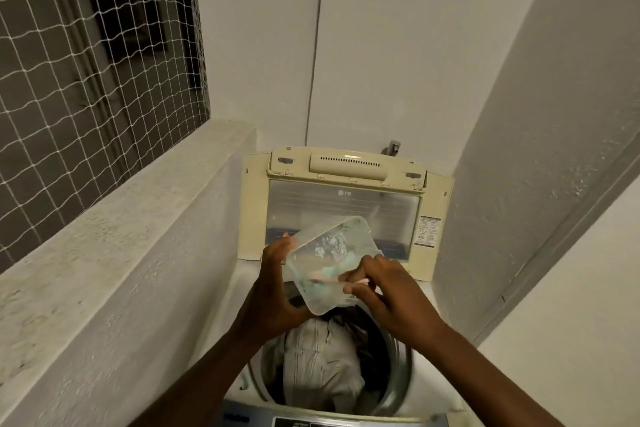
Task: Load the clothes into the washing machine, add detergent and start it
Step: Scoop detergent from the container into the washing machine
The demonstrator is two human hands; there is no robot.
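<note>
From my remote seat, the washing machine [346,288] is cut off at the bottom edge, so I cannot read its control panel [311,421], a blurred strip there. My left hand [277,291] and right hand [388,295] hide the lower corners of the translucent container [329,253]; its pale blue contents are too smeared to identify. The right fingertips are motion-blurred, their grip unclear. Clothes [318,367] fill the drum; the hands cover the rear part. The lid label [427,230] is too small to read.
</note>
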